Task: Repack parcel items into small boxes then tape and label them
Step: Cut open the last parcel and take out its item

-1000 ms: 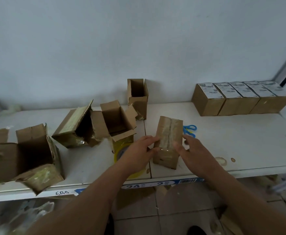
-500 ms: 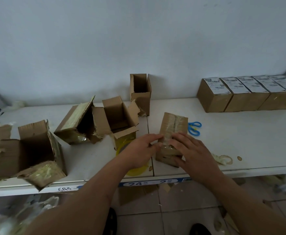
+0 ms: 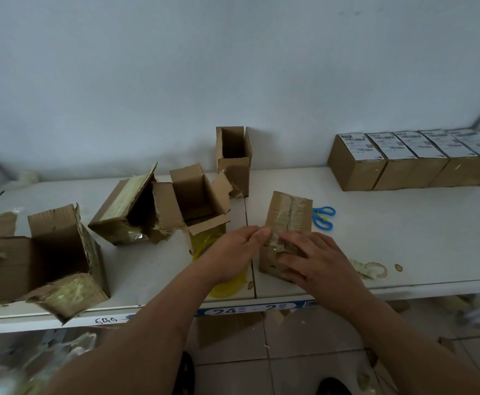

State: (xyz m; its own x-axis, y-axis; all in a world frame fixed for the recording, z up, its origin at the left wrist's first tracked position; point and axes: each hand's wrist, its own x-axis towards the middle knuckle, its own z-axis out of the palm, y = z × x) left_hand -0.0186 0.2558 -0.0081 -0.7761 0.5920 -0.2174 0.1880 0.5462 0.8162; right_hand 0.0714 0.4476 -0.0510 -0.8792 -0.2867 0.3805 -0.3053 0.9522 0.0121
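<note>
Left hand [image 3: 234, 250], right hand [image 3: 315, 260]: fingers extended.

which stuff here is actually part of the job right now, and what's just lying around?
In the job:
- taped box, under both hands: left hand at its left edge, right hand pressing the tape
- yellow tape roll
- five labelled boxes, far right
- blue scissors

Lying about:
- opened torn boxes, left
- upright open box by the wall
- tape scrap
</note>
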